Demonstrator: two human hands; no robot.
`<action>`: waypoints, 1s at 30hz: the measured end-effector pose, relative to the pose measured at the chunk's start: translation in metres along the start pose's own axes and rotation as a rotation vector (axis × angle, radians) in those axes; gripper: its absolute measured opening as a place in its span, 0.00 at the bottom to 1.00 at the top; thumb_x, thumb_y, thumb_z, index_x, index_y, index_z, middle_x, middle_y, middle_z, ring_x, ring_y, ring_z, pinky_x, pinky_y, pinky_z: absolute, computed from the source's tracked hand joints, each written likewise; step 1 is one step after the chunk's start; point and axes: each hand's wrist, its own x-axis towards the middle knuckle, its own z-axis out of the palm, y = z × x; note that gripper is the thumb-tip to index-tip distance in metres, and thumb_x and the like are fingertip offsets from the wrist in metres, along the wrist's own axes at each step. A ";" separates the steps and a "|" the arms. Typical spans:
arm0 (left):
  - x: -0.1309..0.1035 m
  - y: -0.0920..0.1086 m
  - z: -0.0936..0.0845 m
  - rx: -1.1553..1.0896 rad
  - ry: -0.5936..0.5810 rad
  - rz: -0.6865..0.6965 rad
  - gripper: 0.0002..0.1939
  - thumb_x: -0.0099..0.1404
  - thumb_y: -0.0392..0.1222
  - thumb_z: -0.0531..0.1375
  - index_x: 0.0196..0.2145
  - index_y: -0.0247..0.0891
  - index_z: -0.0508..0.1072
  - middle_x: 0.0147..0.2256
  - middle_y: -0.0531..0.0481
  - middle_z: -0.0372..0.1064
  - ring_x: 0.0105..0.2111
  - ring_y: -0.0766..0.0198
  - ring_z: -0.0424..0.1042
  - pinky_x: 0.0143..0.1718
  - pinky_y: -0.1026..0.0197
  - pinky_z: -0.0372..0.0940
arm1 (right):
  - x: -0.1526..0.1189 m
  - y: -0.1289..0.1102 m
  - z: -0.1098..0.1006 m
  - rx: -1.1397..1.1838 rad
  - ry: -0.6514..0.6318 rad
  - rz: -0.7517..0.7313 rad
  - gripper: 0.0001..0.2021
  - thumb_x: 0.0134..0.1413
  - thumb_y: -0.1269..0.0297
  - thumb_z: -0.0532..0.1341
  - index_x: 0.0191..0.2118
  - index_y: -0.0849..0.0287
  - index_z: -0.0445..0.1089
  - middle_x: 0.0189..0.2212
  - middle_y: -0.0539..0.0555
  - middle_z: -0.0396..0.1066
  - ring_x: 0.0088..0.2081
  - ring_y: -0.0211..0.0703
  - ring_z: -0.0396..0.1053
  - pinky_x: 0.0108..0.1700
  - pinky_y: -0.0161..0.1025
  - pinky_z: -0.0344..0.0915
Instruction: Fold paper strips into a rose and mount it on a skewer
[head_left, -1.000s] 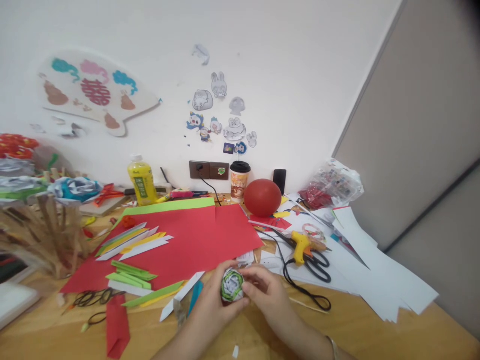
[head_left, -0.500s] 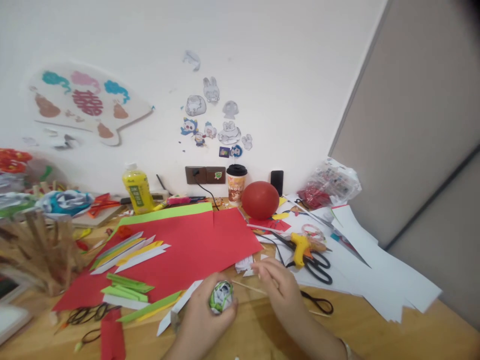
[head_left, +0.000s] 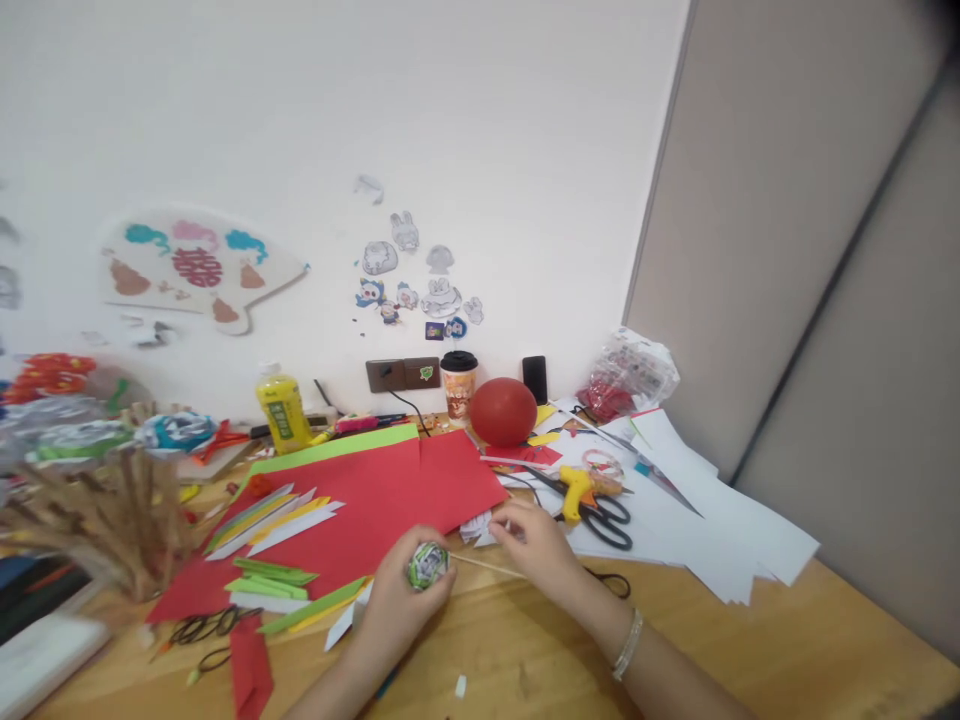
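A small green and white paper ball (head_left: 428, 566) is gripped in my left hand (head_left: 405, 590), at the lower centre of the head view. From beside the ball a thin pale stick (head_left: 487, 567) runs right and passes under my right hand (head_left: 536, 545). The fingers of my right hand are bent together near the thumb; whether something small is between them is too small to tell. Red paper (head_left: 375, 500) lies behind my left hand, with folded white, yellow and green strips (head_left: 274, 580) to its left.
A red balloon (head_left: 502, 411), a lidded cup (head_left: 458, 385) and a yellow bottle (head_left: 283, 408) stand along the wall. Right of my hands lie a yellow glue gun (head_left: 576, 494), black-handled scissors (head_left: 606, 522) and white sheets (head_left: 697, 530). Wooden sticks (head_left: 124, 530) stand at left.
The camera view has tilted up and shifted, so more of my forearms and the table's right side shows. My left hand still holds the ball; my right hand stays beside it.
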 end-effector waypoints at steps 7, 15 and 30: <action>-0.011 0.000 0.006 -0.074 0.016 0.120 0.13 0.54 0.39 0.63 0.39 0.41 0.70 0.41 0.46 0.69 0.44 0.55 0.67 0.48 0.55 0.60 | -0.014 -0.017 0.021 0.296 -0.069 0.004 0.08 0.54 0.61 0.58 0.33 0.61 0.68 0.29 0.52 0.71 0.32 0.40 0.69 0.34 0.34 0.65; -0.011 -0.026 0.017 0.068 -0.082 0.222 0.16 0.55 0.34 0.59 0.43 0.41 0.67 0.44 0.44 0.67 0.48 0.54 0.65 0.51 0.50 0.59 | -0.012 -0.012 0.027 0.246 0.031 -0.051 0.05 0.54 0.65 0.58 0.29 0.60 0.68 0.28 0.51 0.69 0.32 0.40 0.67 0.35 0.35 0.63; -0.012 -0.018 0.012 0.211 -0.363 0.101 0.27 0.46 0.32 0.65 0.45 0.42 0.65 0.45 0.49 0.68 0.46 0.57 0.66 0.48 0.58 0.60 | -0.012 -0.003 0.024 -0.176 -0.088 -0.170 0.06 0.55 0.73 0.58 0.29 0.59 0.68 0.30 0.50 0.68 0.35 0.38 0.64 0.38 0.33 0.58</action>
